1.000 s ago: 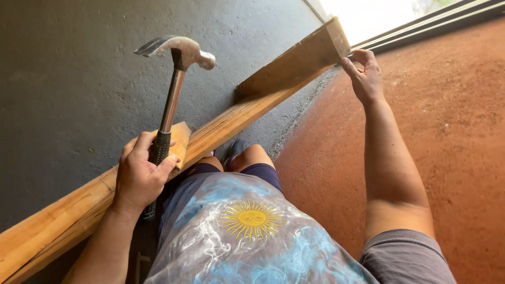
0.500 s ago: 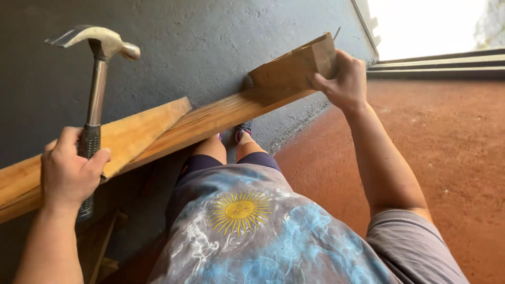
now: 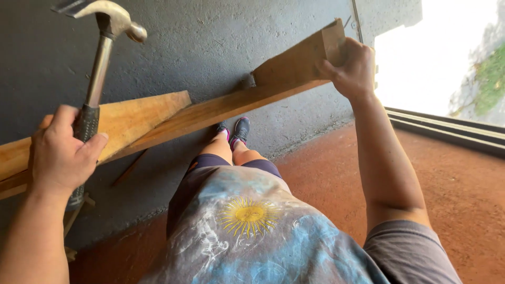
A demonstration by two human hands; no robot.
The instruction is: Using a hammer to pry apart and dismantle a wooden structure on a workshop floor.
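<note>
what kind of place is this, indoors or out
Probably a covered porch or work area at the edge of a building. A rough dark wall meets a reddish floor, with bright daylight past a door track. The left hand holds a hammer; the right hand steadies a plank.

Looking down from my end, there's a rough dark grey wall [image 3: 210, 42] straight ahead and a reddish-brown floor [image 3: 463, 189] below it. Grey sneakers [image 3: 235, 131] with pink trim sit near the wall's base. Bright daylight pours through an opening [image 3: 421, 63] up right, with metal tracks [image 3: 447, 126] along its bottom edge.
</note>
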